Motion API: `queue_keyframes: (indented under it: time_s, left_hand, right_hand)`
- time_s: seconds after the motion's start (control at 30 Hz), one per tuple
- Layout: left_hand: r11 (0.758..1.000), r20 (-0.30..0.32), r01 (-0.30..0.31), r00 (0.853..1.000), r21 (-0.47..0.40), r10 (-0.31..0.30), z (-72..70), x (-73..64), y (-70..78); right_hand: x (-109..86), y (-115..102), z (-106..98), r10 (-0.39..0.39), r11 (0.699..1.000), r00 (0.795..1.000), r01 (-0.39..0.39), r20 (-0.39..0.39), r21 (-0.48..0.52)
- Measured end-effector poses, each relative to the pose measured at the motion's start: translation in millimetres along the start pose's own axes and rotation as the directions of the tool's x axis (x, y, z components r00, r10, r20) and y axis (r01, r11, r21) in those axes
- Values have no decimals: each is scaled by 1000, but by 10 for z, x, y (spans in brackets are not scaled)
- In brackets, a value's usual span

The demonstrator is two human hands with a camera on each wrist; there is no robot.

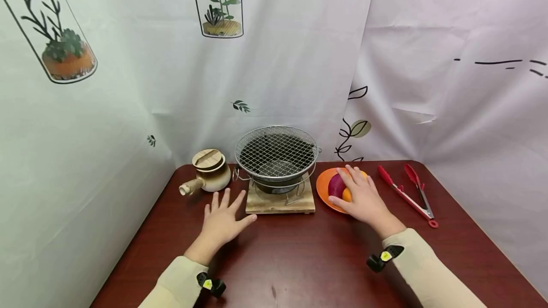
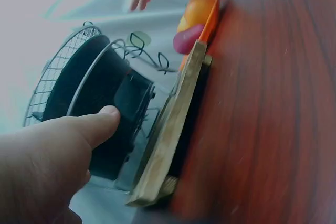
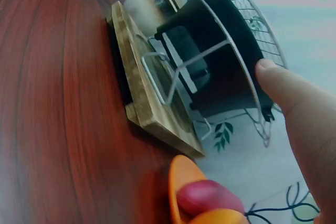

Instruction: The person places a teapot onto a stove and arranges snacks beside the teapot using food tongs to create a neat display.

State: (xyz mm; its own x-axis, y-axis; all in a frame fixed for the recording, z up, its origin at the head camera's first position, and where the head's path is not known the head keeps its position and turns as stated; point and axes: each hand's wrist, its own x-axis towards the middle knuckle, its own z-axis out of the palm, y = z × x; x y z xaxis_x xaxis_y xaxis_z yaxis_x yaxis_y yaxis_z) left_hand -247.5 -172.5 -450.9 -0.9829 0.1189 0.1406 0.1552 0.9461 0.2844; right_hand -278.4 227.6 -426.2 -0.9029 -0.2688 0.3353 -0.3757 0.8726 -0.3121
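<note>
My left hand hovers with spread fingers over the table, between a clay pot and a tabletop grill. It holds nothing; its thumb points toward the grill in the left wrist view. The grill is a dark bowl in a wire stand with a round mesh grate on top. My right hand, fingers extended, is over an orange plate. On that plate lie a smooth purple oblong, its kind unclear, and rounded orange fruit. The hand partly hides them; contact cannot be told.
Under the grill is a wooden board. The pot has a wooden lid and a wrapped side handle. Red-tipped tongs lie spread at the right. A printed cloth wall encloses the dark red table.
</note>
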Motion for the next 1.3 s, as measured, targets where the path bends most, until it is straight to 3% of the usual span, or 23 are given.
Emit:
queue_keyframes:
  time_s: [0.23,0.53,0.67,0.9,1.17,1.3]
  left_hand:
    - [991,-149,-133,981,-31,127,231,26,104]
    - [978,-252,-208,947,-19,196,334,66,183]
    - [970,-270,-241,936,-26,225,374,102,216]
    - [954,-284,-295,919,-41,272,518,116,226]
    - [950,-278,-312,915,-24,294,621,130,229]
    - [952,-265,-304,917,18,298,637,145,242]
  right_hand:
    - [41,-164,269,-102,992,974,115,-201,53]
    - [49,-351,585,-155,976,936,195,-315,98]
    - [35,-397,707,-165,972,917,213,-363,95]
    - [28,-471,889,-197,962,902,253,-383,100]
    - [46,-566,1043,-186,960,925,243,-332,137]
    - [67,-606,1104,-210,958,917,262,-339,113]
